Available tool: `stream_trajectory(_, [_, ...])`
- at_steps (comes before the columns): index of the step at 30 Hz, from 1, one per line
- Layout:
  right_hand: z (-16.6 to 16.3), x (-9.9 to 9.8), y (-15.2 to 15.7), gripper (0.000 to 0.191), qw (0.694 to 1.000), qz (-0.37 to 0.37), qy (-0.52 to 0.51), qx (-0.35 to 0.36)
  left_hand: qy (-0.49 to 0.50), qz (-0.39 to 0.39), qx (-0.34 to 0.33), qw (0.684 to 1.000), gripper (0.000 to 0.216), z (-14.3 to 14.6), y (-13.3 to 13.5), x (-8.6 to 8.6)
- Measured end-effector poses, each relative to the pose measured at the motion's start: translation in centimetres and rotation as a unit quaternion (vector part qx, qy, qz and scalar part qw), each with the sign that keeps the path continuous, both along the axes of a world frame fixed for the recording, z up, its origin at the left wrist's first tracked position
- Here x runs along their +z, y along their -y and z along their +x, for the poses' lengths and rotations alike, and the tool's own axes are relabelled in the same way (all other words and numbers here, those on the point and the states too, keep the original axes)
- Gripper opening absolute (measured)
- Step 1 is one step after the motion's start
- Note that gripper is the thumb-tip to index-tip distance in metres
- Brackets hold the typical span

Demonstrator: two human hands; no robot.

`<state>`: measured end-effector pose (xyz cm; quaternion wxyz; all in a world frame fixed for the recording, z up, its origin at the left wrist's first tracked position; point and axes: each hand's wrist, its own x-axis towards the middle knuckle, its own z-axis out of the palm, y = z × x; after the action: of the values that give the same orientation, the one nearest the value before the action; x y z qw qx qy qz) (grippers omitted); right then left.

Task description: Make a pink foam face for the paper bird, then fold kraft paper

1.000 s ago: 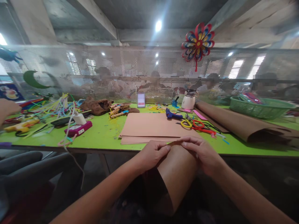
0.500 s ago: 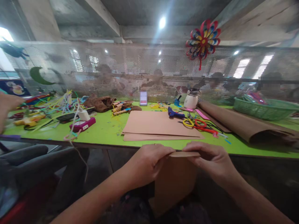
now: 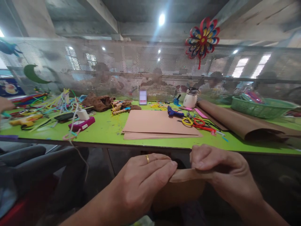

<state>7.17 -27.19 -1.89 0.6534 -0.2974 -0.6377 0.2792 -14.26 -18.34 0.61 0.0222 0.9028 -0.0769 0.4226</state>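
Observation:
Below the front edge of the green table (image 3: 105, 130), both my hands pinch the top edge of a brown paper sheet (image 3: 185, 174) that curves down between them. My left hand (image 3: 143, 179), with a ring on one finger, grips the sheet's left end with fingers closed. My right hand (image 3: 218, 171) is curled round the right end. A stack of flat brown paper sheets (image 3: 160, 124) lies on the table just beyond my hands.
Scissors with yellow and red handles (image 3: 196, 123), a blue glue gun (image 3: 174, 112) and a white jar (image 3: 190, 99) lie behind the stack. A rolled brown sheet (image 3: 242, 125) and green basket (image 3: 263, 108) are right. Coloured strips, a phone (image 3: 64, 116) and another person's hand (image 3: 6, 103) are left.
My hands have drawn the brown sheet back from the table edge and lower, toward me. The sheet's top edge now lies flatter between my pinching fingers.

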Motion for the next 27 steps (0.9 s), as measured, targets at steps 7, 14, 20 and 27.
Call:
stream_trajectory(7, [0.2,-0.7,-0.1,0.034,1.000,-0.006,0.029,-0.011,-0.019,-0.038,-0.007,0.999,0.035,-0.5,-0.8,-1.3])
stream_trajectory(14, [-1.0,0.5,0.0,0.035,0.995,0.000,0.094,-0.043,-0.220,-0.246,0.021,0.944,0.034,-1.5,0.4,3.3])
stream_trajectory(20, [-1.5,0.5,-0.4,0.040,0.991,0.026,0.129,-0.039,-0.342,-0.308,0.098,0.883,0.040,0.6,0.8,4.7])
stream_trajectory(27, [-0.7,0.2,-0.6,0.031,0.988,-0.033,0.143,-0.037,-0.338,-0.416,0.092,0.839,0.034,1.3,0.6,2.4])
